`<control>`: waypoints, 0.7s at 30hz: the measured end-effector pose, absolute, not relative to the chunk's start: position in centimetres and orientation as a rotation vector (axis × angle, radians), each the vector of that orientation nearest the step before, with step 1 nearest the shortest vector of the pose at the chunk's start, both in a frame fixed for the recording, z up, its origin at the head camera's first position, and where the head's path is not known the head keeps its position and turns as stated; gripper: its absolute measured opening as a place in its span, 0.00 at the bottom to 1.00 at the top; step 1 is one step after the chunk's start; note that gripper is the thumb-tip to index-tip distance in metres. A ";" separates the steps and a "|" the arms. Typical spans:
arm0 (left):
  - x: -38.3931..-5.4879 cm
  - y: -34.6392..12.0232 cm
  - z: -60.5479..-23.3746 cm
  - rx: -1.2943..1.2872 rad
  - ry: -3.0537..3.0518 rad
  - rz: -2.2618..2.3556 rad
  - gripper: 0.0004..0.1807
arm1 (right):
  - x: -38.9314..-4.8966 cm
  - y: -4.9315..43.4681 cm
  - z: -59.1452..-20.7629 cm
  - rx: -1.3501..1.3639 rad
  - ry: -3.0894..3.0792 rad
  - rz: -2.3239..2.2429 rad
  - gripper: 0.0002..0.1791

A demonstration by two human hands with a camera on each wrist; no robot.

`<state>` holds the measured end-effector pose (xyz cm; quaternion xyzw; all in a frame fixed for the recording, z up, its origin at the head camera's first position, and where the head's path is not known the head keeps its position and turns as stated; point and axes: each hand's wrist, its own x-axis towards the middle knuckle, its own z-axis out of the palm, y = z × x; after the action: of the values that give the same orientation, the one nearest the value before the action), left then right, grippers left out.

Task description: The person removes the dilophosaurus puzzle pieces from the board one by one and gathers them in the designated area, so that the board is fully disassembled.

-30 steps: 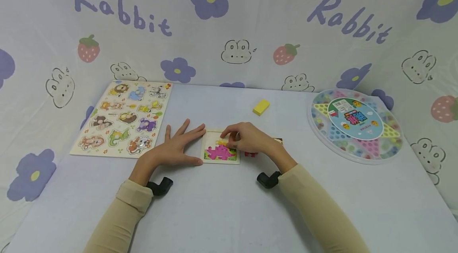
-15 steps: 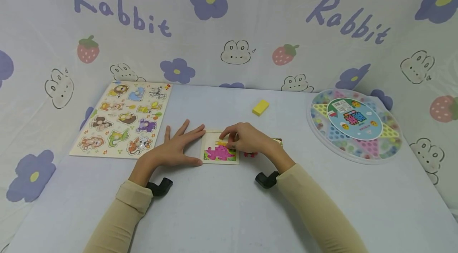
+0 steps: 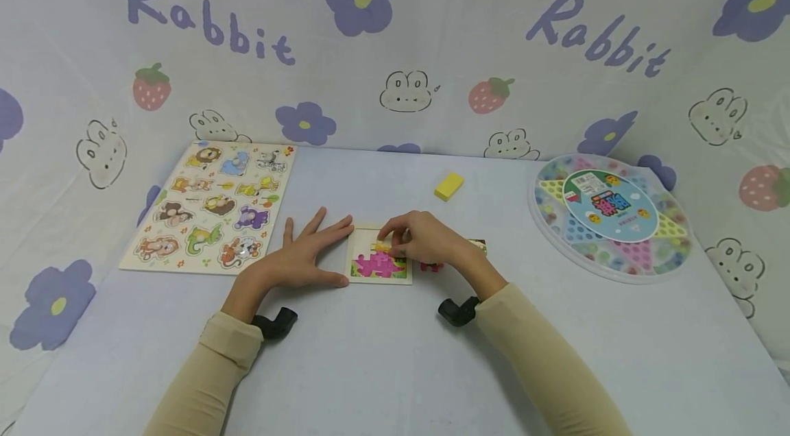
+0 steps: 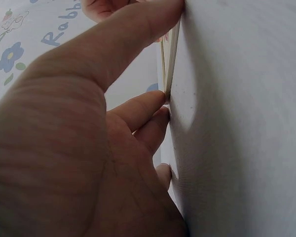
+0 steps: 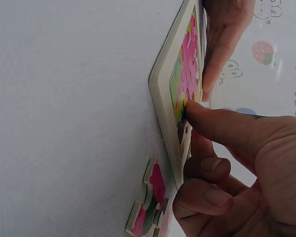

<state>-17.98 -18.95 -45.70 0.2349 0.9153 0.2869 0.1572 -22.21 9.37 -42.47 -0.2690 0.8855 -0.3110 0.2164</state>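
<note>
A small square wooden jigsaw board [image 3: 361, 237] lies flat on the table, its lower part filled with a pink dinosaur picture. My left hand [image 3: 301, 256] is spread at its left side, thumb and index fingertips touching the edge. Over the board's right half, my right hand [image 3: 428, 240] pinches a puzzle piece between thumb and fingers, low against the picture; the hand mostly hides that piece. Loose puzzle pieces [image 5: 155, 182], pink and dark green, lie beside the board under the right hand, partly covered in the head view.
A large animal puzzle board [image 3: 210, 206] lies at the left. Behind the right hand sits a yellow block [image 3: 449, 186]. A round Chinese checkers set [image 3: 611, 216] under clear plastic is at the right. Rabbit-print cloth [image 3: 407, 31] hangs behind the white table [image 3: 370, 360].
Both hands stay almost where they were, the right fingers shifting only slightly over the board. The whole head view has drifted a little.
</note>
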 end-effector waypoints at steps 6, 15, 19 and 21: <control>-18.0 -19.0 -45.7 0.673 2.617 0.826 0.55 | -21.9 9.2 -42.4 -0.762 2.497 -0.884 0.15; -18.0 -19.0 -45.7 0.682 2.617 0.830 0.54 | -21.7 9.5 -42.4 -0.798 2.516 -0.907 0.15; -18.0 -19.0 -45.7 0.685 2.618 0.829 0.54 | -21.6 9.4 -42.2 -0.807 2.523 -0.915 0.14; -18.0 -19.0 -45.8 0.685 2.618 0.827 0.54 | -21.6 9.4 -42.2 -0.804 2.520 -0.927 0.14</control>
<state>-17.99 -18.99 -45.79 0.2392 0.9140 0.2887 0.1552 -21.60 9.37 -42.24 -0.2828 0.8862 -0.3259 0.1686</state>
